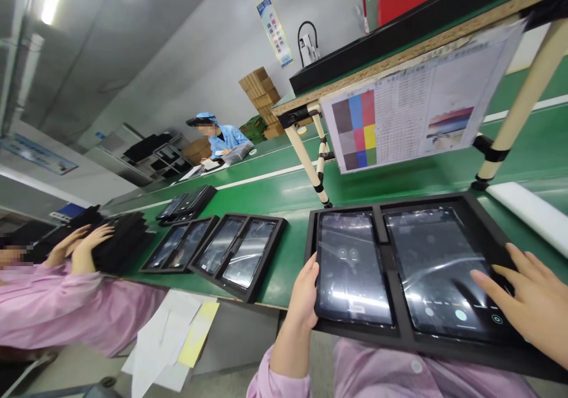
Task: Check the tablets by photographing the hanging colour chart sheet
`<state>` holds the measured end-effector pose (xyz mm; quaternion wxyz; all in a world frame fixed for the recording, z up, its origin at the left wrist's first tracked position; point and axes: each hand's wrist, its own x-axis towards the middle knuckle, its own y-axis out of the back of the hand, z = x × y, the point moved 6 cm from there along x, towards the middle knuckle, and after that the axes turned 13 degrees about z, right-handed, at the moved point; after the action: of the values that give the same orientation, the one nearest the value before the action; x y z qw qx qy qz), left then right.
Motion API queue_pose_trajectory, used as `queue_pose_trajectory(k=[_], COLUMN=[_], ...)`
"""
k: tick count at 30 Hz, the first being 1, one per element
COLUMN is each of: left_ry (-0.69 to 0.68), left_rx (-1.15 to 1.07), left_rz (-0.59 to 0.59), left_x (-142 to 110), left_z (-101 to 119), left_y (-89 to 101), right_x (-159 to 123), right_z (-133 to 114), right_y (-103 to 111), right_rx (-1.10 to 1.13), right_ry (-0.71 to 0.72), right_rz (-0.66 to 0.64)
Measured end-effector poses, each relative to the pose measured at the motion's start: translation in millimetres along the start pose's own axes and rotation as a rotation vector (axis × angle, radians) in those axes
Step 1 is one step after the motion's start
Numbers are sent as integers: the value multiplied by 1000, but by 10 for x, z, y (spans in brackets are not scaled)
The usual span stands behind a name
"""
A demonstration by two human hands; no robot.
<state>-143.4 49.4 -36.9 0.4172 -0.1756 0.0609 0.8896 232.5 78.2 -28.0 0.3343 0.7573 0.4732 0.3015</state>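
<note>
A black two-slot tray (387, 257) rests at the near edge of the green bench, tilted a little toward me. In its left slot lies a tablet (350, 274) with a dark, reflective screen and a small white label near the bottom. The right slot holds another tablet (439, 262), lit with what looks like a camera screen with round buttons. My left hand (305, 294) is closed round the tray's left edge, fingers partly hidden. Over the right tablet's lower right side, my right hand (528, 294) is spread, its thumb above the screen and its other fingers by the tray's right rim.
More two-slot trays with tablets (239, 250) stand to the left. Beyond them a co-worker's hands (86, 244) touch stacked black trays (122, 241). A shelf frame with a printed chart (399, 102) overhangs the bench (284, 194). A white bar (532, 214) lies right; papers (164, 339) hang below.
</note>
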Motion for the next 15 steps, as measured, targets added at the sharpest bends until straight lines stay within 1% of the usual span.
queue_pose_trajectory(k=[2, 3, 5, 6, 7, 9, 10, 11, 13, 15], left_ry=[-80, -136, -298, -396, -492, -639, -675, -695, -710, -699], left_rx=[4, 0, 12, 37, 79, 190, 241, 285, 344, 381], left_rz=[56, 81, 109, 103, 81, -4, -64, -128, -247, -347], left_x=[11, 1, -65, -122, -192, -347, -421, -492, -620, -719], left_z=[44, 85, 196, 254, 302, 347, 340, 322, 276, 227], left_y=[58, 88, 129, 126, 102, -3, -74, -150, -294, -412], right_x=[44, 39, -24, -76, -133, -229, -250, -246, -195, -152], right_z=[-21, -13, 44, 71, 82, 44, 6, -37, -118, -161], right_y=[83, 134, 200, 185, 141, 34, 2, -5, 29, 67], right_rx=[50, 101, 265, 381, 503, 660, 678, 661, 610, 601], right_ry=[-127, -174, -276, -331, -383, -440, -433, -405, -333, -310], right_rz=[-37, -21, 15, -11, -70, -219, -260, -265, -215, -208])
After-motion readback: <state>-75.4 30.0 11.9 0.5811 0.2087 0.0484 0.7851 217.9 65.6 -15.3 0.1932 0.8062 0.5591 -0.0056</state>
